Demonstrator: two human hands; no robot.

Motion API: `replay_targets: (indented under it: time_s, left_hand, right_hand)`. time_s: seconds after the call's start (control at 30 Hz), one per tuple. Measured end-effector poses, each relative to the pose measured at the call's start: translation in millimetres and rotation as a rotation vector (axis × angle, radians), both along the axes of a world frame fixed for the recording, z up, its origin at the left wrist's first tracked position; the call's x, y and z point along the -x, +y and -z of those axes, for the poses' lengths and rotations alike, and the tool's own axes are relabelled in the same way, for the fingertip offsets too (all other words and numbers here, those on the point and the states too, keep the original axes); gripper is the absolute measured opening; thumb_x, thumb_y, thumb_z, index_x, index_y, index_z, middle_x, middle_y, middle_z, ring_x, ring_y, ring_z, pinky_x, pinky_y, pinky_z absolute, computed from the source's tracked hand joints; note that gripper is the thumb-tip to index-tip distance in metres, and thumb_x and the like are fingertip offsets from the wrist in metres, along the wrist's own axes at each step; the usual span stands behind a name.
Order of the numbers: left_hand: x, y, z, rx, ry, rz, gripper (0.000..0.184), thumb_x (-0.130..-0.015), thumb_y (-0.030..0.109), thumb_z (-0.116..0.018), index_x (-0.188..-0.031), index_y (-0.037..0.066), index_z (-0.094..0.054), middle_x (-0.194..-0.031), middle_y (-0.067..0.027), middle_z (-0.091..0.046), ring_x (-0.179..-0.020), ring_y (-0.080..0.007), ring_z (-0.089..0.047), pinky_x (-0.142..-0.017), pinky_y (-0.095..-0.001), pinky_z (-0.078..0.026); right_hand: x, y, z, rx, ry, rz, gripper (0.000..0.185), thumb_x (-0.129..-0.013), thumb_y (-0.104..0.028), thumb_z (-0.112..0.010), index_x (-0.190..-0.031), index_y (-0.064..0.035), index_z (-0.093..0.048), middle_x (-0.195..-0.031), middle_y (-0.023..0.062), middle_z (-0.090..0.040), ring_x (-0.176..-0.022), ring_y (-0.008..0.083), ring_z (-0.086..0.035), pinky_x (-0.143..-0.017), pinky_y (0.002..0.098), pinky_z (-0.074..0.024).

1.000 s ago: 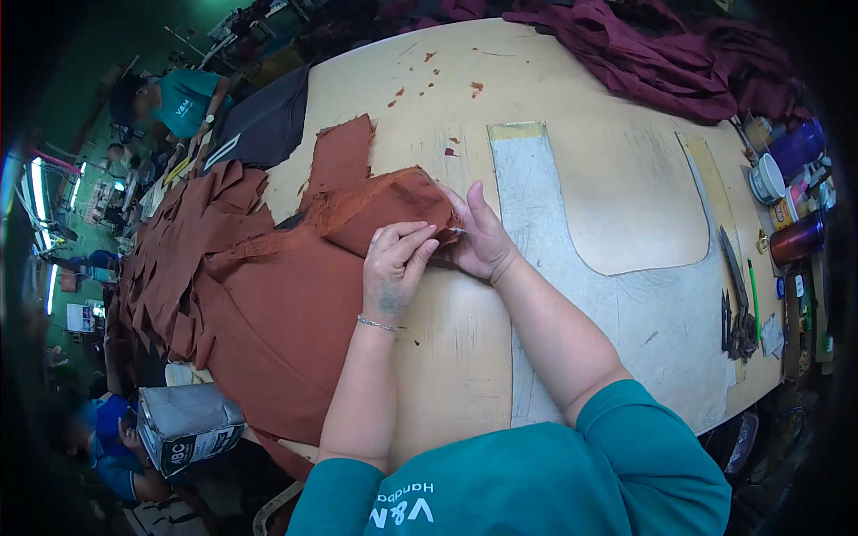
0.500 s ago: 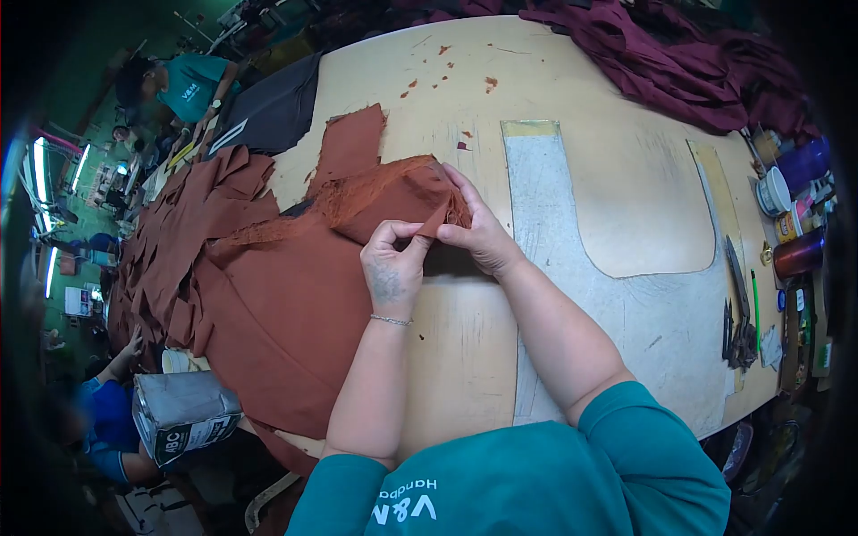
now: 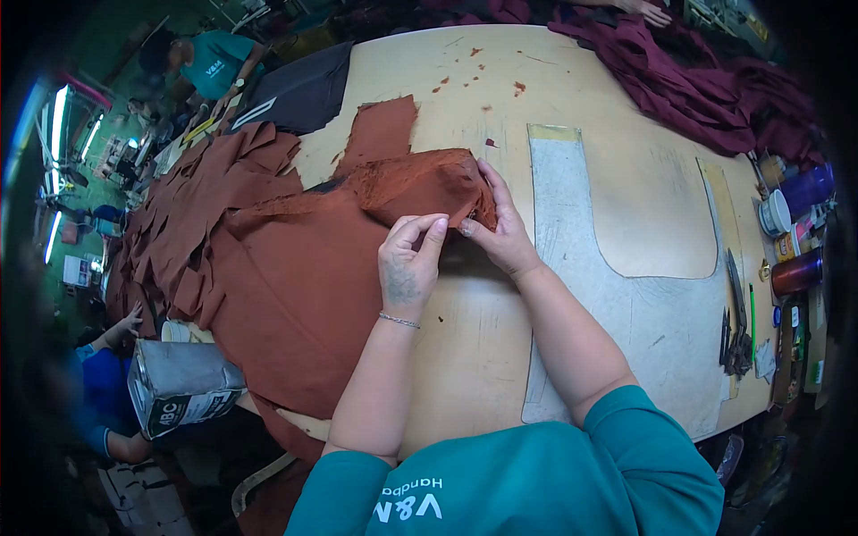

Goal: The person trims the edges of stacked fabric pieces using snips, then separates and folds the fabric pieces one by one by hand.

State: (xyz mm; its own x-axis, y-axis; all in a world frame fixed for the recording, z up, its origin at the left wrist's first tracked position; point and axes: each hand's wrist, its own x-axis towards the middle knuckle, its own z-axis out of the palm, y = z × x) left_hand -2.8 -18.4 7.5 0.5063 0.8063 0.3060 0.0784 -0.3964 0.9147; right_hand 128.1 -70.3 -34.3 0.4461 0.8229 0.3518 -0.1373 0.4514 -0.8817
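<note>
A large piece of rust-brown fabric point(image 3: 299, 295) lies over the left part of the table, its frayed, rough edge folded up towards my hands. My right hand point(image 3: 507, 230) is wrapped round the raised end of this fabric, thumb in front and fingers behind. Close beside it, my left hand point(image 3: 409, 263) is closed in a pinch, thumb against forefinger, just in front of the fabric's lower edge. Whatever is between those fingertips is too small to make out. Under the raised end, a dark shadow falls on the table.
A pale U-shaped template point(image 3: 617, 330) lies to the right, with scissors point(image 3: 738, 299) and a green pencil point(image 3: 752, 313) beyond it. Maroon cloth point(image 3: 661, 80) covers the far right. A metal can point(image 3: 183, 380) stands left; co-workers are at the left, and another hand point(image 3: 645, 11) shows at the top.
My left fingertips have come away from the fabric flap they pinched and sit slightly apart from my right thumb. The view has shifted a little, and a co-worker's hand has appeared at the top.
</note>
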Motion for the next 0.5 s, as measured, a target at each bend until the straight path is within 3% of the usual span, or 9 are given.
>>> replay_targets:
  time_s: [0.17,0.27,0.37,0.5]
  left_hand:
    - [3.2,-15.8,-10.0,0.19,-0.165,0.034,0.011,-0.08,0.002,-0.059,-0.09,-0.001,-0.063,-0.078,-0.006,-0.06,-0.071,-0.0108,-0.056,-0.063,-0.0217,-0.045]
    - [9.1,-14.9,-10.1,-0.187,-0.067,0.011,0.013,-0.08,0.002,-0.059,-0.092,0.0,-0.063,-0.076,-0.0072,-0.059,-0.068,-0.0126,-0.057,-0.062,-0.0234,-0.046]
    - [14.3,-17.4,-18.9,-0.197,-0.051,-0.031,0.01,-0.08,0.004,-0.058,-0.089,-0.001,-0.06,-0.074,-0.0096,-0.059,-0.066,-0.0161,-0.057,-0.06,-0.0259,-0.046]
    - [28.0,-13.0,-23.2,-0.125,-0.07,-0.06,0.01,-0.079,0.007,-0.06,-0.084,-0.001,-0.06,-0.074,-0.01,-0.059,-0.065,-0.0166,-0.057,-0.06,-0.0268,-0.046]
  right_hand:
    - [9.4,-3.3,-17.8,0.082,0.029,0.054,0.064,-0.084,-0.019,-0.058,-0.133,-0.0006,-0.021,-0.127,0.0148,-0.04,-0.116,0.0189,-0.04,-0.097,0.0289,-0.0324]
    - [12.4,-3.1,-32.1,0.213,-0.04,0.052,0.058,-0.087,-0.026,-0.053,-0.131,0.0006,-0.026,-0.123,0.0161,-0.044,-0.114,0.0187,-0.042,-0.094,0.0285,-0.0347]
    - [22.4,-3.7,-56.2,0.26,-0.097,0.048,0.056,-0.088,-0.028,-0.051,-0.13,0.0012,-0.029,-0.121,0.0169,-0.046,-0.113,0.0195,-0.044,-0.093,0.0289,-0.0351]
    - [36.5,-3.8,-69.0,0.256,-0.061,-0.069,0.069,-0.082,-0.034,-0.058,-0.131,0.0017,-0.026,-0.122,0.0169,-0.044,-0.114,0.0209,-0.043,-0.094,0.0301,-0.0357]
